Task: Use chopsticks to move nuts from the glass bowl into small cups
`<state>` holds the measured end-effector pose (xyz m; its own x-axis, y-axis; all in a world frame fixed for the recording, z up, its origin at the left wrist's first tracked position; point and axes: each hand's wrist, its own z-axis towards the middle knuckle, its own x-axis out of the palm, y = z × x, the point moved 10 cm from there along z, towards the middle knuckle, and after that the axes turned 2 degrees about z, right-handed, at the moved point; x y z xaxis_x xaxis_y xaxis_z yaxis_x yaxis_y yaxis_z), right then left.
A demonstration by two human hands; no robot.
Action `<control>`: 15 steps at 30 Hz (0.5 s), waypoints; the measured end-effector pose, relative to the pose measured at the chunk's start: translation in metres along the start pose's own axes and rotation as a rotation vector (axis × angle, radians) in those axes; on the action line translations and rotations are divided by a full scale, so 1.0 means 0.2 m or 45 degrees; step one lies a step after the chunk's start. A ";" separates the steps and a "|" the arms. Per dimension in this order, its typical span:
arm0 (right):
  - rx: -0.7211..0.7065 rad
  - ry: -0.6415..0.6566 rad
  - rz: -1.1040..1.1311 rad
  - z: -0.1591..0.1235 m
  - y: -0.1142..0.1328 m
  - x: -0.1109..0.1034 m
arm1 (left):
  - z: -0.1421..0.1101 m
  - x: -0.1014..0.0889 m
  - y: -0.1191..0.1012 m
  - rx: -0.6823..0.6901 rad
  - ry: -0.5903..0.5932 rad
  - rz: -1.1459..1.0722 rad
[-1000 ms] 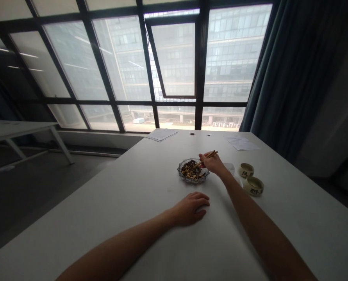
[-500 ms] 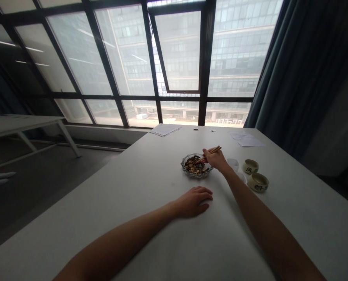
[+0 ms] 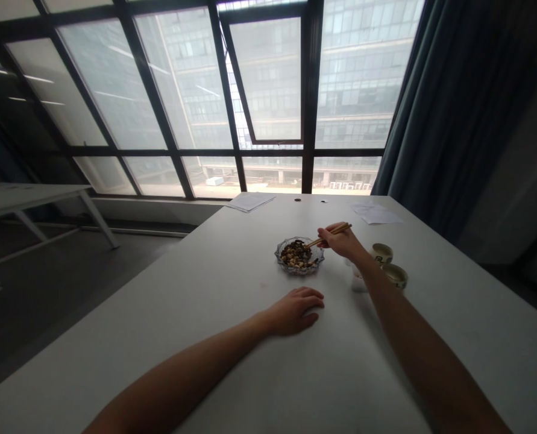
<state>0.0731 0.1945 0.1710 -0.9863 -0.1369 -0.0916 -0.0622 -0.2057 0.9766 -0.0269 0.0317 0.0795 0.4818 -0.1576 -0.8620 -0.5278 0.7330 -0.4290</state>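
My right hand (image 3: 339,241) is closed around a pair of wooden chopsticks (image 3: 343,227). Their tips reach over the right side of a clear glass bowl with a scalloped rim (image 3: 279,263). Inside the bowl lies a mix of small dark brown and pale pieces (image 3: 298,254), too small to name surely. Whether the tips grip a piece I cannot tell. Nearer to me, my left hand (image 3: 298,311) rests on the white table (image 3: 232,289) with its fingers apart, holding nothing. A translucent plastic container (image 3: 359,281) is partly hidden behind my right forearm.
Two cream-coloured cups with dark characters, a farther one (image 3: 381,252) and a nearer one (image 3: 395,275), stand just right of my forearm. Papers lie at the far left (image 3: 251,201) and far right (image 3: 375,212) of the table. A blue curtain (image 3: 424,120) hangs at the right.
My right hand and the chopsticks have shifted right relative to the bowl, drawing the tips toward its right side. My left hand stays put. The whole view has shifted slightly.
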 end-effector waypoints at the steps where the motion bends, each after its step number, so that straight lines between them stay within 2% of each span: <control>1: 0.001 0.032 -0.007 0.01 -0.02 0.03 | 0.00 0.00 0.00 -0.002 0.000 -0.002; 7: -0.026 0.128 -0.056 0.06 -0.13 0.15 | 0.00 0.01 0.01 -0.008 0.000 -0.017; 15: -0.017 0.081 -0.086 0.09 -0.24 0.16 | 0.00 0.01 0.01 -0.001 -0.005 -0.001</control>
<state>0.0420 0.2184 0.1240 -0.9683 -0.1834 -0.1698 -0.1259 -0.2291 0.9652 -0.0270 0.0322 0.0772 0.4850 -0.1552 -0.8606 -0.5281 0.7325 -0.4297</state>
